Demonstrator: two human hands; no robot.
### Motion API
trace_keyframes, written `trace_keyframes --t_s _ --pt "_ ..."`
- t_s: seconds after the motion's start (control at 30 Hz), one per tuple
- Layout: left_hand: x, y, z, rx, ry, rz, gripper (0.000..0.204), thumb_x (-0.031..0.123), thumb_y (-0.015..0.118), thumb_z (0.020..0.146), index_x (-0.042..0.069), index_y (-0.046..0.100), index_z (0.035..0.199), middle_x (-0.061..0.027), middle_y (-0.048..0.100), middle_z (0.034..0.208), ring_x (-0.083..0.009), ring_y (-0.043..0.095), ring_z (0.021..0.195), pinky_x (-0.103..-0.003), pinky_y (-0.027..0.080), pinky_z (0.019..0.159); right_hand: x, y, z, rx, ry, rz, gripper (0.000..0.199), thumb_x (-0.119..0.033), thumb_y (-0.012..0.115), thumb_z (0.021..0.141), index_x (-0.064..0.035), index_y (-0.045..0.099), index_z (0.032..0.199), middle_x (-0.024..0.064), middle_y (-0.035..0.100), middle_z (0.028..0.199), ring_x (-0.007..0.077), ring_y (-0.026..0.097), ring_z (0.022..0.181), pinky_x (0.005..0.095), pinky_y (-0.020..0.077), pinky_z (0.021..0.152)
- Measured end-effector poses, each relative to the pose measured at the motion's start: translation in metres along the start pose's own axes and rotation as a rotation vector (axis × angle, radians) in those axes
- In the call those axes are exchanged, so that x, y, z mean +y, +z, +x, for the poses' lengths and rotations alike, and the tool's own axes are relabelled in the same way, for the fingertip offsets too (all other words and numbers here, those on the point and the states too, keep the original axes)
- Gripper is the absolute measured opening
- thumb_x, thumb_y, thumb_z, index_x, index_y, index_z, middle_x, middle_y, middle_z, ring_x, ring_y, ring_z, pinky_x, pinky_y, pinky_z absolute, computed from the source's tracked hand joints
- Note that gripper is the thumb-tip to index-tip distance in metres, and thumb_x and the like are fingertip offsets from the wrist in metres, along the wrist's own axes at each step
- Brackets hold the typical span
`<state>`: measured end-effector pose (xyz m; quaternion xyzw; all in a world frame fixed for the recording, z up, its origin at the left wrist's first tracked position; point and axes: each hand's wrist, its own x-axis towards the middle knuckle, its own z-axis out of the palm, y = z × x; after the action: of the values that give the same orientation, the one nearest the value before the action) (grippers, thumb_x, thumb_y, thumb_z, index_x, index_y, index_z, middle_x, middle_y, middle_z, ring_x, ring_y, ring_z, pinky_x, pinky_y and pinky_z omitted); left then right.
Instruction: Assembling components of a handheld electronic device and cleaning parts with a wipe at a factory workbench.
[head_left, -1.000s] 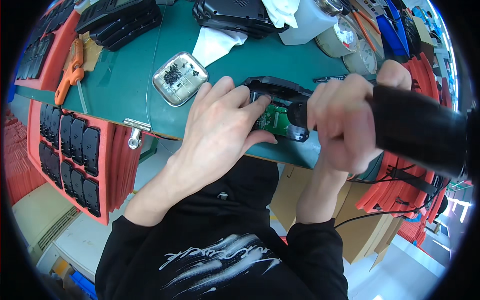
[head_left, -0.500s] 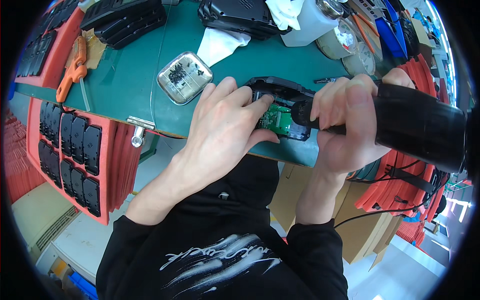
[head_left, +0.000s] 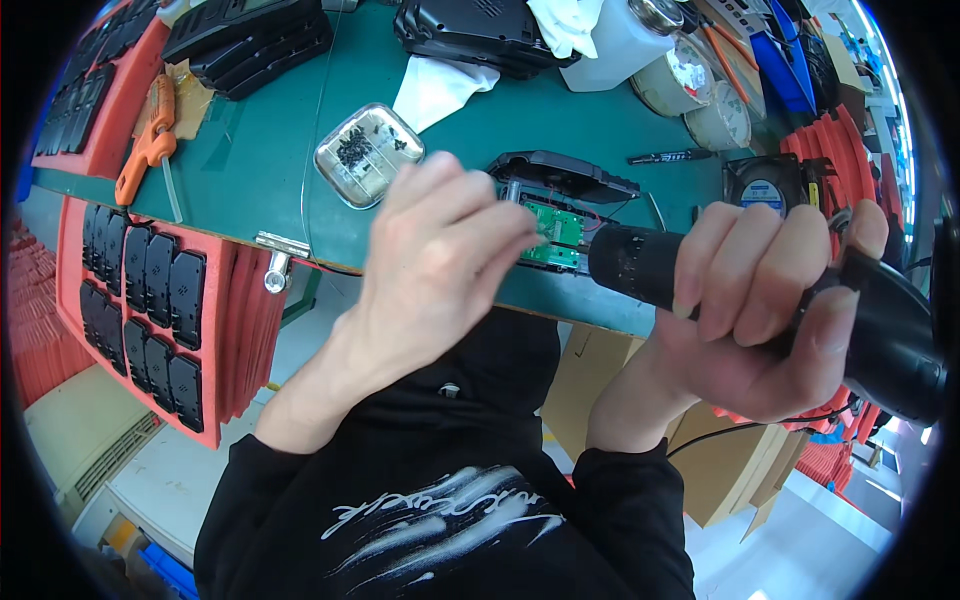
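Observation:
My right hand is wrapped round a black electric screwdriver, its thick nose pointing left beside an opened black device housing. A green circuit board lies exposed in the near half of the housing, with thin wires running to the raised far half. Above the board's left side is my left hand, blurred by motion. Its fingers are curled and pinched together; whether they hold anything small is hidden. Just beyond that hand stands a metal tray with small black screws.
A black marker and a black case with a round label lie to the right. An orange glue gun rests at left. Stacked black devices, a white bottle and round tubs line the back. A metal clip grips the table edge.
My left hand has lifted off the housing and drawn back slightly left. My right hand has moved the screwdriver right and nearer to me, uncovering more of the board.

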<state>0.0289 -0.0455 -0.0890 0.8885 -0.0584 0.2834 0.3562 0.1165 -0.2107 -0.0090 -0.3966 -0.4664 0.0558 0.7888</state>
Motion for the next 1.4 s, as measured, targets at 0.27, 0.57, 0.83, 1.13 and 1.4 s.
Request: trace_keyframes --t_s 0.27,0.57,0.83,1.13,1.4 --pt "-0.033 -0.034 -0.001 0.143 -0.189 0.329 0.020 0.010 0.083 0.070 0.006 0.070 0.084 -0.0052 0.053 0.068 -0.0253 0.051 0.069 -0.037 0.040 0.065 0.017 -0.003 -0.019 0.111 0.019 -0.152 0.041 -0.013 0.046 0.097 0.0009 0.037 0.135 0.0024 0.047 0.066 0.0130 0.044 0.049 0.0303 0.0426 0.050" --pt "0.001 0.000 0.001 -0.125 -0.077 0.094 0.053 0.027 0.086 0.066 0.003 0.072 0.110 -0.0040 0.052 0.072 -0.0228 0.048 0.072 -0.036 0.039 0.068 0.019 -0.001 -0.020 0.176 0.073 -0.250 0.033 -0.009 0.051 0.093 -0.0054 0.035 0.121 0.0027 0.046 0.062 0.0132 0.043 0.044 0.0302 0.0427 0.047" --pt "0.001 0.005 0.001 -0.214 -0.062 0.146 0.057 0.032 0.084 0.067 0.003 0.071 0.114 -0.0035 0.050 0.073 -0.0227 0.047 0.075 -0.036 0.036 0.068 0.020 0.002 -0.022 0.152 0.056 -0.305 0.034 -0.009 0.052 0.091 -0.0058 0.035 0.120 0.0028 0.046 0.061 0.0132 0.043 0.044 0.0303 0.0430 0.047" --pt "0.002 0.005 0.000 -0.207 -0.058 0.160 0.057 0.032 0.083 0.068 0.003 0.071 0.115 -0.0031 0.051 0.073 -0.0224 0.046 0.075 -0.036 0.036 0.068 0.020 0.003 -0.022 0.170 0.063 -0.294 0.035 -0.009 0.053 0.091 -0.0057 0.034 0.120 0.0032 0.046 0.062 0.0135 0.044 0.045 0.0301 0.0429 0.046" --pt "0.003 0.006 0.000 -0.217 -0.075 0.159 0.057 0.031 0.083 0.067 0.003 0.070 0.115 -0.0034 0.051 0.074 -0.0226 0.047 0.075 -0.036 0.036 0.068 0.020 0.003 -0.023 0.154 0.054 -0.293 0.034 -0.009 0.053 0.090 -0.0060 0.034 0.118 0.0033 0.046 0.061 0.0140 0.043 0.044 0.0297 0.0430 0.046"
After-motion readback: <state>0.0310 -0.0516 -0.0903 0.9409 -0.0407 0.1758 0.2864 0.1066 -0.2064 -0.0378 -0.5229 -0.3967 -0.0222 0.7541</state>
